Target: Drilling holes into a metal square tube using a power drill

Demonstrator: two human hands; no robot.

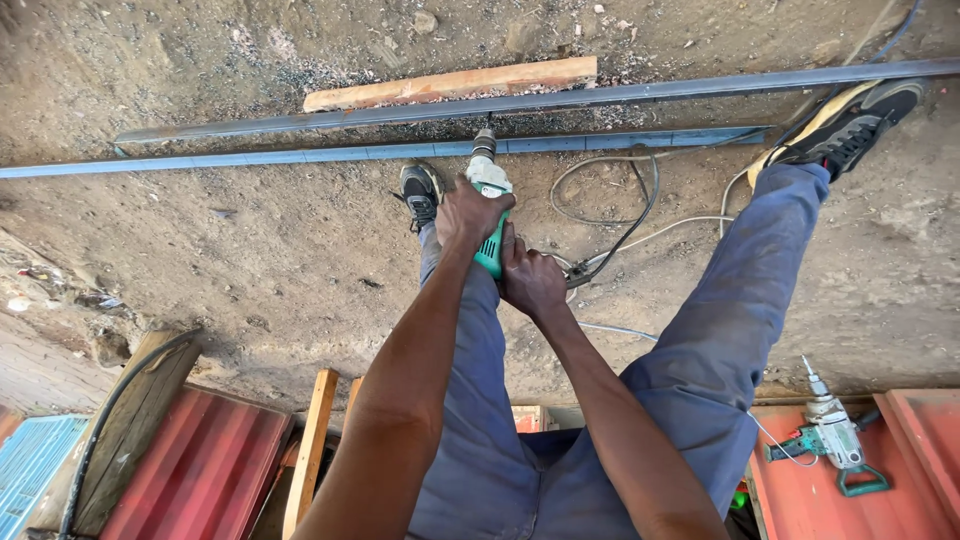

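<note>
Gripping a green drill (489,205) with both arms stretched forward, left hand (470,212) wrapped over its top, right hand (531,282) closed around the handle, bit pressed on a long metal bar (300,156) on dirt.

Two hands were counted, the left hand (468,213) and the right hand (530,283). Two green power drills were seen: one drill (489,205) in the hands, a second drill (833,440) on red sheeting. Two long metal bars (300,155) (700,88) were laid on the ground, beside one wooden plank (450,84). Two shoes (420,190) (850,122) were visible.
</note>
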